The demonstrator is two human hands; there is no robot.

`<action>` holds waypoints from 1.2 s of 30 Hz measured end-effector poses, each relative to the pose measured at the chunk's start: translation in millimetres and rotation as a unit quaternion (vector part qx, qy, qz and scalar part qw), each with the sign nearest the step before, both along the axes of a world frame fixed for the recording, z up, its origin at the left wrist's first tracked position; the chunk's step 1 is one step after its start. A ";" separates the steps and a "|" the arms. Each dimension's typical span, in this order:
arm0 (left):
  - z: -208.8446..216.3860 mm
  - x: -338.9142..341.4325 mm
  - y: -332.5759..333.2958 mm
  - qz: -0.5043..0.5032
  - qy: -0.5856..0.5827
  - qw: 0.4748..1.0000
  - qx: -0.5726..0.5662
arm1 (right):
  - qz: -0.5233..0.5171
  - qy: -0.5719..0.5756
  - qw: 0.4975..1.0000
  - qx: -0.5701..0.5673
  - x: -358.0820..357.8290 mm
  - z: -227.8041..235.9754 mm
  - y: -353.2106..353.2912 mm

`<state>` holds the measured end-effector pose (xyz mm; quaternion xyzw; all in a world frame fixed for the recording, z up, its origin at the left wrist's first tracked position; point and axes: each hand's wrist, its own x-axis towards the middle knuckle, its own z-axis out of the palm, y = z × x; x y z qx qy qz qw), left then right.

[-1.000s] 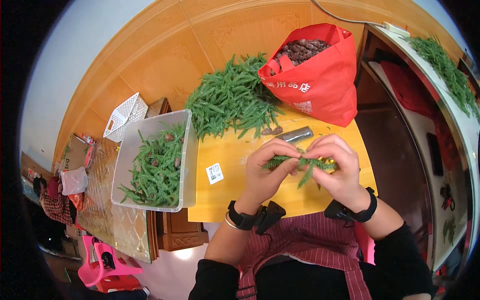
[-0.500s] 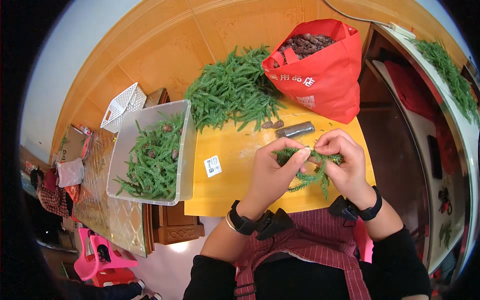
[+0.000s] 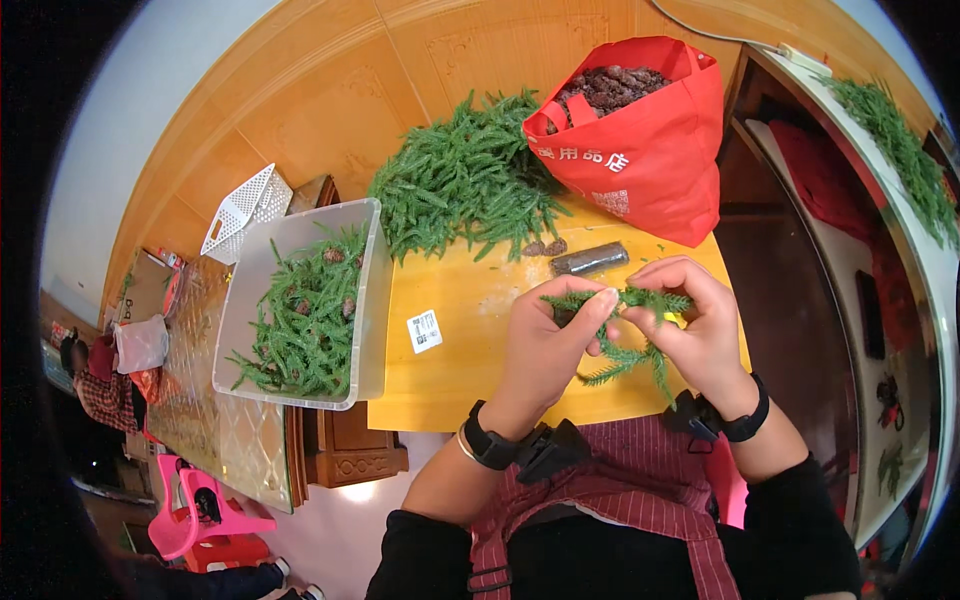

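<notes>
Above the yellow table [image 3: 460,370], both my hands pinch one green artificial pine sprig [image 3: 625,363] with several needle branches. My left hand [image 3: 555,340] closes thumb and fingers on its left part. On its right part, my right hand [image 3: 695,320] grips near the stem, its fingertips close to my left thumb. What lies between the fingertips is too small to make out. Just beyond my hands lies a dark roll wrapped in clear film [image 3: 590,259]. Two small brown pine cones [image 3: 545,248] rest beside it, near a large heap of green pine sprigs [image 3: 465,180].
A clear plastic bin [image 3: 375,330] of sprigs with cones stands at the left. A red bag [image 3: 650,160] full of pine cones is at the back right. A white label [image 3: 424,332] lies on the table. Further left are a white basket [image 3: 240,215] and a pink chair [image 3: 215,510].
My right hand has turned a little, and the sprig's right branch spreads further right. The lower branches hang slightly lower. My left hand has barely moved.
</notes>
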<state>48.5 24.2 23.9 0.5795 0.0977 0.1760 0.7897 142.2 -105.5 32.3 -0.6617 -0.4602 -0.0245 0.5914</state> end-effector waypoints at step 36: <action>-3.9 3.6 14.3 -0.082 -0.173 0.945 0.264 | 0.419 0.602 0.676 0.074 11.2 -31.0 4.9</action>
